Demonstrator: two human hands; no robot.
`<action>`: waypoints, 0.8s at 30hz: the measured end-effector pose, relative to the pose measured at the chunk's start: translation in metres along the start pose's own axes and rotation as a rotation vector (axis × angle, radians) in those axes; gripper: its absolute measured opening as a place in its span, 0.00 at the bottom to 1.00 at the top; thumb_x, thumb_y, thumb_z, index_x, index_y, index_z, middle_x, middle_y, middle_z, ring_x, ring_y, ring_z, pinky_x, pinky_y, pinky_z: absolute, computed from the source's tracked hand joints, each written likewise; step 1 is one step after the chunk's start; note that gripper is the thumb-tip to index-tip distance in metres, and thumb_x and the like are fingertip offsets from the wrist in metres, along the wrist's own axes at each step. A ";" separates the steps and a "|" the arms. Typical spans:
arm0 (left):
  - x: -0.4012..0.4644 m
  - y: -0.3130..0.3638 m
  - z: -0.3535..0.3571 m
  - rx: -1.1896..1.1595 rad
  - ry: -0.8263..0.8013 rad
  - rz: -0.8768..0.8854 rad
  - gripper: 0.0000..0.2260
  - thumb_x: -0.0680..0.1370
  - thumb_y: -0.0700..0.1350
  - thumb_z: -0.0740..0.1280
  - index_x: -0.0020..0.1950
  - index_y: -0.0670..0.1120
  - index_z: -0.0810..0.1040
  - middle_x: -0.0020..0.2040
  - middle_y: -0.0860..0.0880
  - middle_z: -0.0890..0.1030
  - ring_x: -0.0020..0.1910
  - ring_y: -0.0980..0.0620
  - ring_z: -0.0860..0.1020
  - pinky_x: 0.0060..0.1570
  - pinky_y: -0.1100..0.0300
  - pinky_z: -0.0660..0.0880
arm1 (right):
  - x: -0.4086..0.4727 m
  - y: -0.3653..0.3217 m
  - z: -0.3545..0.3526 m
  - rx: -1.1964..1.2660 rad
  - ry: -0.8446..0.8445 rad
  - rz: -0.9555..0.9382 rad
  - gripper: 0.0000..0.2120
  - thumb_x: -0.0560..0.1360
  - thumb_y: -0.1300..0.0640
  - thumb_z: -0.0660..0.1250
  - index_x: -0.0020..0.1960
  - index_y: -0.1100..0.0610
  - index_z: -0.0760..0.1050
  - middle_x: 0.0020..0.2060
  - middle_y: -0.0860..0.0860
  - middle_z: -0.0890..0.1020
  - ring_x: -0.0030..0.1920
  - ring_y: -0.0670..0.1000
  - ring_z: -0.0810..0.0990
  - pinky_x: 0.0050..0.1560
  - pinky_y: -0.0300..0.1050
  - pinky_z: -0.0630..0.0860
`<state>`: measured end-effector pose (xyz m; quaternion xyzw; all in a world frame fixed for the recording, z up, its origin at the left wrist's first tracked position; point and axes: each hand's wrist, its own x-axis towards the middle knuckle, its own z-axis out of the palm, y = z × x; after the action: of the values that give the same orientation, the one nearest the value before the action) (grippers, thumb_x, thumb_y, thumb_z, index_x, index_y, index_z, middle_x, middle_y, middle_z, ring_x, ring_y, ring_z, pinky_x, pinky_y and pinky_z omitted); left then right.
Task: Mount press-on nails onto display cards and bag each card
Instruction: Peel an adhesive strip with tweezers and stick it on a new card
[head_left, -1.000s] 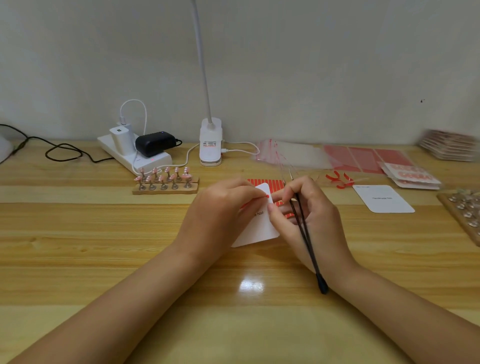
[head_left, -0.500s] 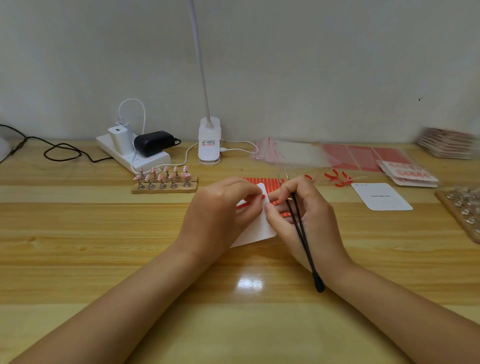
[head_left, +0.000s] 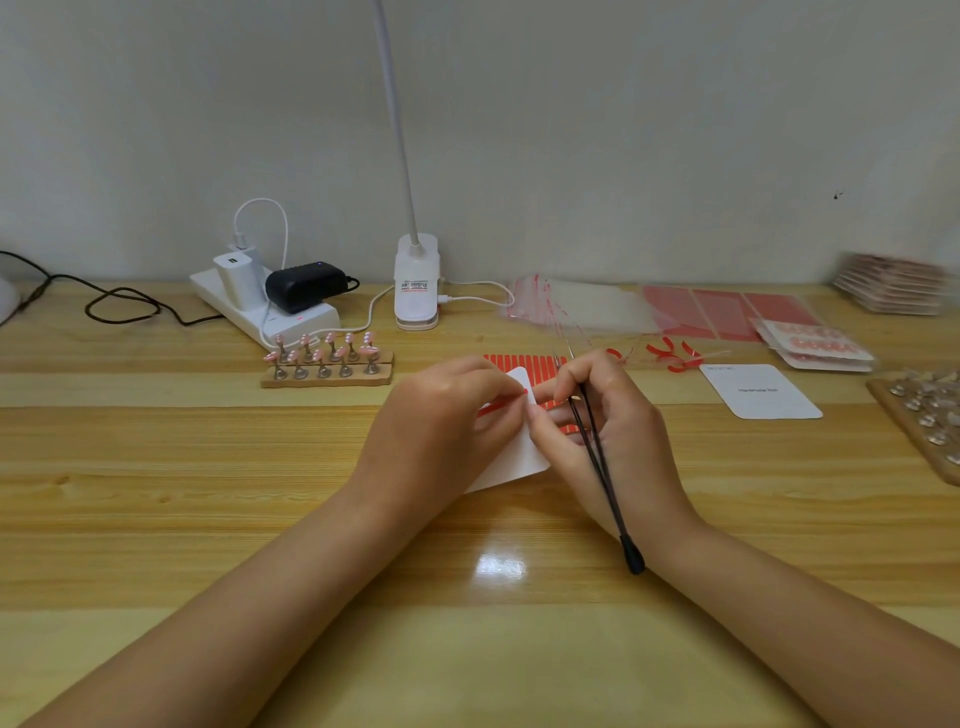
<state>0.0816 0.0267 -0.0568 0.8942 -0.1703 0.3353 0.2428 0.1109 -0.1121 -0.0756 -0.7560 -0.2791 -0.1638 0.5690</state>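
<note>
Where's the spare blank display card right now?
In the head view, the spare display card lies flat on the table to the right of the right hand, just in front of the bagged nail sets.

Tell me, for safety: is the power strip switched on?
On, it seems: a small red light glows on the power strip beside the black adapter.

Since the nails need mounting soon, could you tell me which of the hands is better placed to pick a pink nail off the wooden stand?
Probably the right hand: it already grips the tweezers. The left hand is nearer the stand but is pinching the white card.
</note>
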 end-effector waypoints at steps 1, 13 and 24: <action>0.000 0.001 0.000 0.016 -0.003 0.004 0.06 0.71 0.40 0.69 0.40 0.39 0.83 0.37 0.45 0.82 0.34 0.47 0.80 0.32 0.53 0.77 | 0.000 0.000 0.000 -0.010 0.001 -0.002 0.18 0.71 0.66 0.69 0.38 0.46 0.65 0.38 0.49 0.80 0.35 0.42 0.79 0.35 0.29 0.72; 0.001 0.003 0.000 0.057 -0.003 0.014 0.06 0.71 0.40 0.68 0.39 0.38 0.83 0.35 0.44 0.81 0.32 0.46 0.79 0.29 0.52 0.76 | 0.000 -0.002 0.000 -0.008 0.003 0.017 0.18 0.71 0.65 0.69 0.38 0.46 0.65 0.38 0.49 0.80 0.35 0.42 0.79 0.37 0.29 0.74; 0.001 0.004 0.000 0.001 -0.022 -0.049 0.03 0.72 0.39 0.71 0.41 0.39 0.83 0.38 0.46 0.82 0.36 0.48 0.79 0.36 0.51 0.77 | 0.000 0.003 0.000 0.006 0.003 0.010 0.16 0.71 0.64 0.69 0.39 0.46 0.66 0.38 0.49 0.80 0.33 0.40 0.78 0.38 0.29 0.74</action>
<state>0.0809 0.0232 -0.0551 0.9019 -0.1507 0.3193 0.2489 0.1132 -0.1124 -0.0782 -0.7555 -0.2748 -0.1613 0.5725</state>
